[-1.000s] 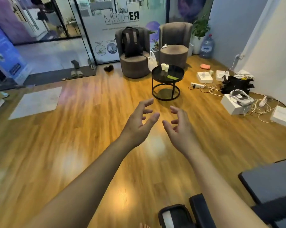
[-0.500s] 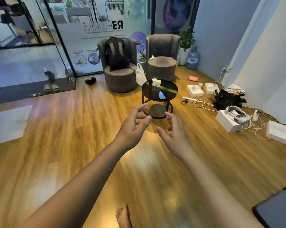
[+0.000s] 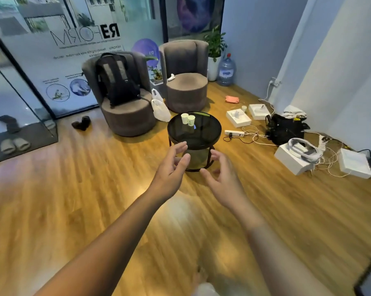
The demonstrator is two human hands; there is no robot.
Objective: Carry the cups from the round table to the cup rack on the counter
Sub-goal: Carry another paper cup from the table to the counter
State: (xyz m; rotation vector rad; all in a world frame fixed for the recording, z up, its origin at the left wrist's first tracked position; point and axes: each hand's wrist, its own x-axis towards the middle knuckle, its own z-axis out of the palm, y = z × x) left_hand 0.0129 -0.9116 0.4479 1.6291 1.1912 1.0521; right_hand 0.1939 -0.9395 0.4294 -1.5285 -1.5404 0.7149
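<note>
Two pale paper cups, one [image 3: 184, 118] on the left and one [image 3: 191, 120] touching it on the right, stand upright on the far left part of a round black glass table [image 3: 208, 133] ahead of me. My left hand [image 3: 171, 169] and my right hand [image 3: 224, 178] are stretched out in front, fingers spread and curled, holding nothing. Both hands hover short of the table's near edge, well apart from the cups. No cup rack or counter is in view.
Two grey armchairs [image 3: 186, 82] stand behind the table, one with a black backpack [image 3: 116, 80]. White boxes [image 3: 293, 159], cables, a power strip [image 3: 234, 132] and a black bag [image 3: 285, 129] litter the floor at right. Glass wall at left; a white plastic bag [image 3: 160, 108] leans between the chairs.
I have walked closer: the table and cups have grown larger and sit just beyond my hands. Both hands stay open and outstretched.
</note>
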